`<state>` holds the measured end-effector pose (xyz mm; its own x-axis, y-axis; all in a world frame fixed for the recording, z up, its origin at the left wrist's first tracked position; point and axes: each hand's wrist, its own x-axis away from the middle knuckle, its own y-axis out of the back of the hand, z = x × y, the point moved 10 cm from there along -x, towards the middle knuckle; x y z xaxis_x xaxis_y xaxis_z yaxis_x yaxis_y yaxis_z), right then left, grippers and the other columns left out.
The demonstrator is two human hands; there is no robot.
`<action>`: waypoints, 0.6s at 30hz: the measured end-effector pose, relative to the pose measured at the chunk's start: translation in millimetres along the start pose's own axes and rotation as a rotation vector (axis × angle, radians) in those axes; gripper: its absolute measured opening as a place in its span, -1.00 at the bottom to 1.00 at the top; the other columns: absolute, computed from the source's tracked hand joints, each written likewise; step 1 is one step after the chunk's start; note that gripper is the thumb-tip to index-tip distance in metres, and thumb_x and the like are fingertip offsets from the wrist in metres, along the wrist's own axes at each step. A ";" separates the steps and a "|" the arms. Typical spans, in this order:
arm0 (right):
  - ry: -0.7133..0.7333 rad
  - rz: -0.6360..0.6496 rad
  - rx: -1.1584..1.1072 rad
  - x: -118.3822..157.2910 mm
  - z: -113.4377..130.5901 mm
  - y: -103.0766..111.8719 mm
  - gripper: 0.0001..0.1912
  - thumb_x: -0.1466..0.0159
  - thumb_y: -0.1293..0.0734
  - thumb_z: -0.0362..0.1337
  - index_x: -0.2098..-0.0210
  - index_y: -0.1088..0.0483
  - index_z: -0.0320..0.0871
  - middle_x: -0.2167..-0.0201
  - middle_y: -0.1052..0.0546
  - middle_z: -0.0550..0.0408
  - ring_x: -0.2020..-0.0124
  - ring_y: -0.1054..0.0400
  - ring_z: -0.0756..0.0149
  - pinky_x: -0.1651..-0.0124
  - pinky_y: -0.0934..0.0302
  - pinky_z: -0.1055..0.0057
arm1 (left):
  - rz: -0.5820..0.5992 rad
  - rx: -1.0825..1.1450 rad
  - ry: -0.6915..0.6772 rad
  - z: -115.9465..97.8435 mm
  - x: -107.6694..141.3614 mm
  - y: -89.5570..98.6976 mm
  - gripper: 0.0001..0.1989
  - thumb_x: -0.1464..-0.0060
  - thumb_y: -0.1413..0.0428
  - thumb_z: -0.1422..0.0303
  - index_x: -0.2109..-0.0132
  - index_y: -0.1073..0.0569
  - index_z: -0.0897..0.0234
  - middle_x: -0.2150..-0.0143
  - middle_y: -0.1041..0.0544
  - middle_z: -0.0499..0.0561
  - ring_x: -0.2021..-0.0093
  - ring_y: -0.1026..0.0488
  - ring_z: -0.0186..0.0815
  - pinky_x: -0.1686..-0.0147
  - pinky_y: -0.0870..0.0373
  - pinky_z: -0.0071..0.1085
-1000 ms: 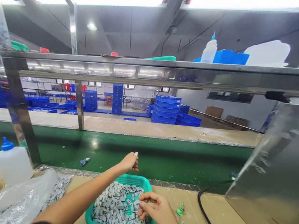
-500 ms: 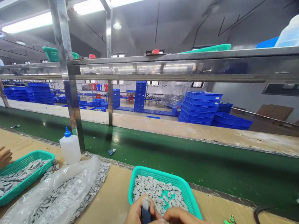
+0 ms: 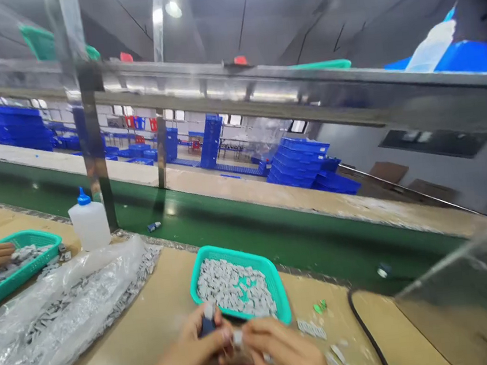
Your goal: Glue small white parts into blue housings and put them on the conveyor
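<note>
Hands [image 3: 202, 346] [image 3: 289, 349] work close together, the left gripping a dark-blue, grey-tipped plastic piece [image 3: 207, 325] and the right pinching a small whitish part [image 3: 238, 338], just in front of a teal basket [image 3: 283, 297] of grey plastic parts [image 3: 225, 283] on the bench [image 3: 169, 306], a clear plastic bag [image 3: 27, 356] further left.

Left hand [image 3: 200, 347] curls in a grip, thumb pointing at right hand [image 3: 291, 351], which pinches; both sit close together over tabletop [image 3: 168, 295], toward near edge.
</note>
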<state>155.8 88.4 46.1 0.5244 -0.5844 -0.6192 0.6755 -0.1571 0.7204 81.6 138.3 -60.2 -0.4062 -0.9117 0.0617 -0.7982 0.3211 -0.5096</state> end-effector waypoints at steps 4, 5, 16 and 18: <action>-0.293 -0.110 -0.013 25.1 -30.3 10.9 -0.87 -0.16 -0.21 -0.39 0.42 -0.40 -0.17 0.44 -0.47 0.02 0.37 -0.37 0.31 0.32 -0.30 0.44 | -0.149 0.015 0.070 -0.3 8.8 25.0 -0.80 0.23 -0.13 0.36 0.40 -0.27 0.29 0.43 -0.31 -0.08 0.42 -0.26 -0.42 0.53 -0.12 -0.57; -0.357 -0.106 -0.026 34.1 -36.2 8.0 -0.87 -0.16 -0.22 -0.39 0.42 -0.41 -0.17 0.44 -0.48 0.03 0.37 -0.37 0.30 0.32 -0.30 0.43 | -0.156 0.026 0.096 2.1 10.0 29.2 -0.81 0.24 -0.11 0.37 0.40 -0.28 0.28 0.44 -0.30 -0.08 0.40 -0.26 -0.41 0.53 -0.12 -0.56; -0.456 -0.045 -0.073 74.2 -32.7 -23.1 -0.84 -0.17 -0.19 -0.43 0.38 -0.41 -0.23 0.43 -0.45 -0.02 0.36 -0.35 0.31 0.32 -0.29 0.43 | -0.118 -0.219 0.126 12.7 15.4 35.3 -0.73 0.08 -0.10 0.30 0.18 -0.34 0.24 0.33 -0.34 -0.05 0.33 -0.24 -0.38 0.34 -0.15 -0.50; -0.442 -0.036 -0.076 74.8 -30.7 -26.0 -0.83 -0.18 -0.18 -0.44 0.36 -0.41 -0.24 0.43 -0.44 -0.03 0.36 -0.34 0.31 0.33 -0.29 0.43 | -0.151 -0.264 0.101 12.0 14.2 40.6 -0.74 0.09 -0.11 0.30 0.19 -0.35 0.23 0.33 -0.34 -0.06 0.38 -0.21 -0.41 0.42 -0.10 -0.52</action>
<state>193.4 73.1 -28.6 0.2391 -0.8664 -0.4385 0.7339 -0.1345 0.6658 48.8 135.3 -90.3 -0.3057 -0.9284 0.2111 -0.9353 0.2513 -0.2490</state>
